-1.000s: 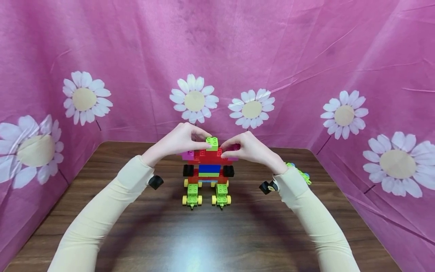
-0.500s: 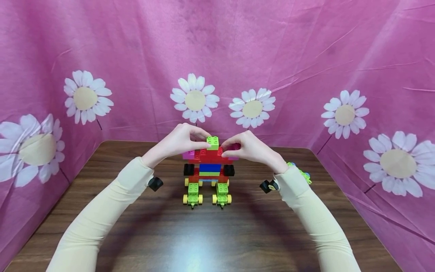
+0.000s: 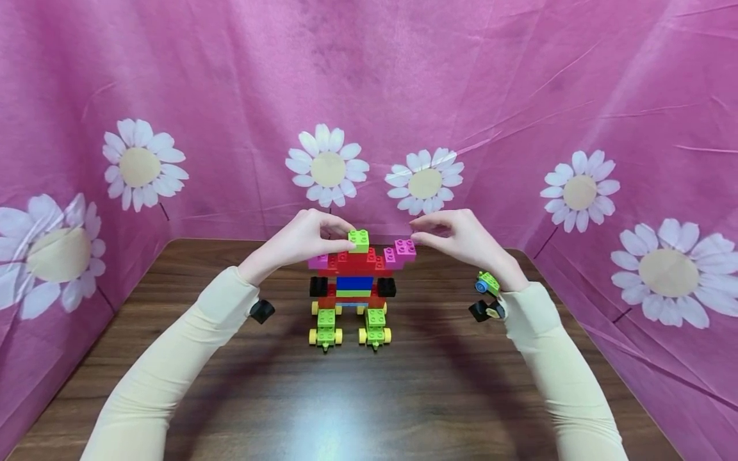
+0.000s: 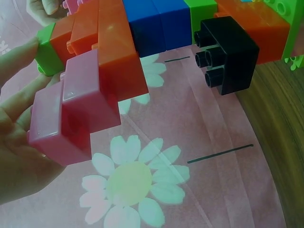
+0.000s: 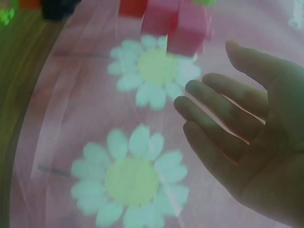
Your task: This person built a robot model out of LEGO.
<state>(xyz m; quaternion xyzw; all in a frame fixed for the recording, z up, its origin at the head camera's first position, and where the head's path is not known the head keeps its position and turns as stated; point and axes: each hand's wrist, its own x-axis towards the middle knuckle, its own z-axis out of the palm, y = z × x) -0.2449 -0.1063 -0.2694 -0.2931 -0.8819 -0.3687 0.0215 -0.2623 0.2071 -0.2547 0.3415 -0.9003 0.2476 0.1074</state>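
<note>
A robot-like figure of toy building bricks stands upright on the table (image 3: 346,410), on two green wheeled bases (image 3: 326,320) with yellow wheels. Its body shows red bricks (image 3: 356,264) and a blue brick (image 3: 354,283), with a black brick (image 4: 240,59) at either side. Stepped pink bricks (image 3: 405,247) form the arms. My left hand (image 3: 302,238) pinches the lime green brick (image 3: 359,241) on top between thumb and fingers. Just off the outer pink brick at the right, my right hand (image 5: 247,123) has relaxed, spread fingers and holds nothing.
A small green toy piece with a blue wheel (image 3: 487,282) lies beside my right wrist, partly hidden by the arm. Behind the table's back edge hangs a pink cloth (image 3: 369,77) printed with white daisies.
My right hand has let go of the red part of the figure and moved right and slightly up, uncovering the right pink arm. My left hand keeps its pinch on the green brick.
</note>
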